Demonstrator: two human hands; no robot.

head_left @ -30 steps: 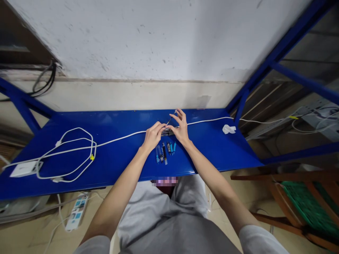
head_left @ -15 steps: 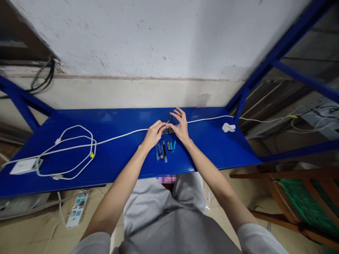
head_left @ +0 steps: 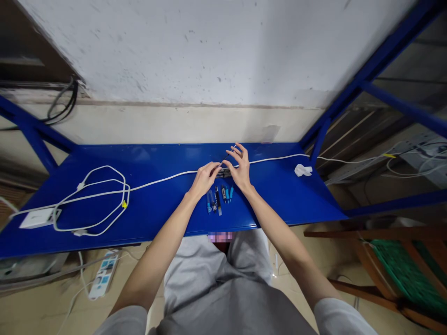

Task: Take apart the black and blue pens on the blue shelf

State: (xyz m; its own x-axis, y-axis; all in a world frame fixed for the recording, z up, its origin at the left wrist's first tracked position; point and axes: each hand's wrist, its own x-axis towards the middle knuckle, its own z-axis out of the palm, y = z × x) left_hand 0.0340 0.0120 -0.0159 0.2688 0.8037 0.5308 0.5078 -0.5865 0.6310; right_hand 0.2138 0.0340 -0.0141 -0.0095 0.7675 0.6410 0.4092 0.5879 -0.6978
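Above the blue table, my left hand point(head_left: 205, 177) pinches the lower end of a thin, dark pen refill point(head_left: 228, 155) with a pale tip. The refill slants up to the right. My right hand point(head_left: 241, 168) is curled around its upper part, thumb low and fingers raised. Below and partly behind the fingers lies a row of dark, slim sticks point(head_left: 223, 173), perhaps more refills. Closer to me are clear blue pen barrels point(head_left: 210, 201), a dark pen part point(head_left: 218, 201) with a clear end, and several short blue and black pen pieces point(head_left: 227, 193).
A white cable point(head_left: 164, 179) crosses the blue table point(head_left: 279, 195) behind my hands and is looped at the left. There sits a white box point(head_left: 37, 218). Crumpled white tissue point(head_left: 303, 170) lies at the right. A power strip point(head_left: 104, 274) and wooden chair point(head_left: 377, 270) stand below.
My fingers have shifted slightly around the refill, and its pale upper end shows more clearly above my right hand. The pen parts on the table stay put; the view has moved a little.
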